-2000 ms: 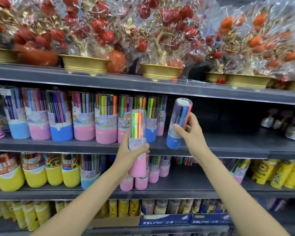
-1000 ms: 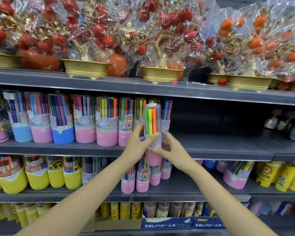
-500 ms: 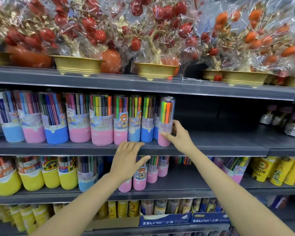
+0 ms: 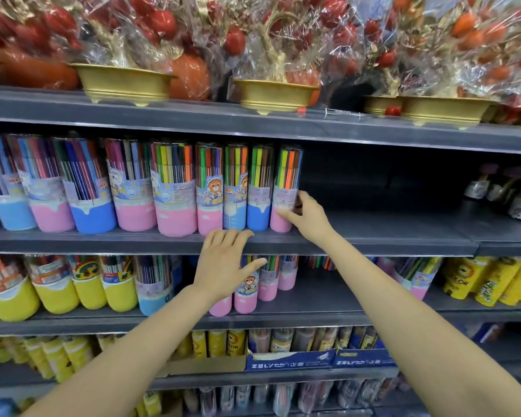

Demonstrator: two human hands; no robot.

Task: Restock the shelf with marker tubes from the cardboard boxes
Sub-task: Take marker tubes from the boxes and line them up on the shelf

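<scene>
Where tubes stand, nine upright.

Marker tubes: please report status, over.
Right hand holds end pink tube, upright on shelf. Left hand open, empty, at shelf edge. Nothing in the way.

I see bright, even light from above, glare on the cellophane wrap, deep shadow under the shelf, and bent, blurred edges.
</scene>
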